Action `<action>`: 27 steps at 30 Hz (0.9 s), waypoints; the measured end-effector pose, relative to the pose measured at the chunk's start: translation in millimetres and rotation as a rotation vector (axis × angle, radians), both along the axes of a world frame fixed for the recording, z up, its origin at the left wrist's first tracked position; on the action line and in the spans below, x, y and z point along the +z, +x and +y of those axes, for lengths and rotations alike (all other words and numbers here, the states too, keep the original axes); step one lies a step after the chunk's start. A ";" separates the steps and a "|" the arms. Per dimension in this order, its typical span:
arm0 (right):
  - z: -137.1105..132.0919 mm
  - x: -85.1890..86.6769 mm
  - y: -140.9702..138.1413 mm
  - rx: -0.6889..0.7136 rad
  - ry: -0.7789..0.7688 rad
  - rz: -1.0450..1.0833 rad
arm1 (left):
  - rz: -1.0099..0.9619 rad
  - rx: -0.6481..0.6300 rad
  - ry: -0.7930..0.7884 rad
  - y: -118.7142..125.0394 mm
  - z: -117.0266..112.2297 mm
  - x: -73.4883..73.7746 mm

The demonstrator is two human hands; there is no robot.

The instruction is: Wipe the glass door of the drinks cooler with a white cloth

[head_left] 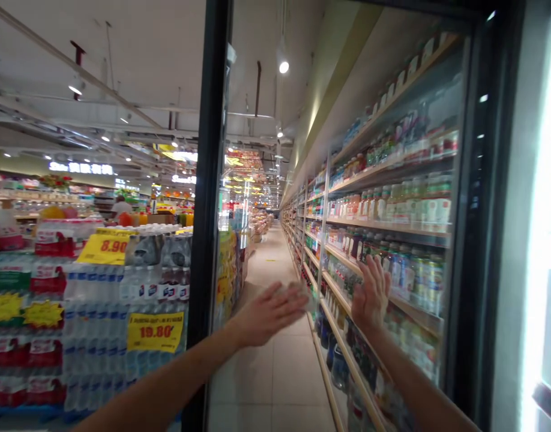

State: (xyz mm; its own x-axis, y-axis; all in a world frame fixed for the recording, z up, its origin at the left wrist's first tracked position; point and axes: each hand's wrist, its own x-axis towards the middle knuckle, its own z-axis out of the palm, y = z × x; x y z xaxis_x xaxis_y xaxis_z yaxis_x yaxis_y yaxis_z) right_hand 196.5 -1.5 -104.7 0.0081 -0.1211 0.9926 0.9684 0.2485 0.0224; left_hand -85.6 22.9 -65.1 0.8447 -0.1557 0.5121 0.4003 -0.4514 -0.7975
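Note:
My left hand (273, 311) reaches forward with its fingers stretched out, and nothing shows in it. My right hand (371, 294) is raised to the right of it, fingers up and slightly apart, also holding nothing. Both are in front of a black-framed glass door (252, 384), through which an aisle shows. Whether either hand touches the glass, I cannot tell; the left fingertips look blurred. Behind my right hand, beyond or reflected in the glass, run shelves of drink bottles (392, 204).
The door's black frame (206, 198) rises left of my hands, with another dark upright (487, 240) on the right. Stacked packs of bottled water (95, 336) with yellow price signs (155, 332) stand at left. A bright light strip (539, 240) lies far right.

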 end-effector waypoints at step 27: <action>1.1 -1.6 0.6 -0.021 -0.011 0.009 | -0.848 0.126 -0.072 32.9 3.8 76.2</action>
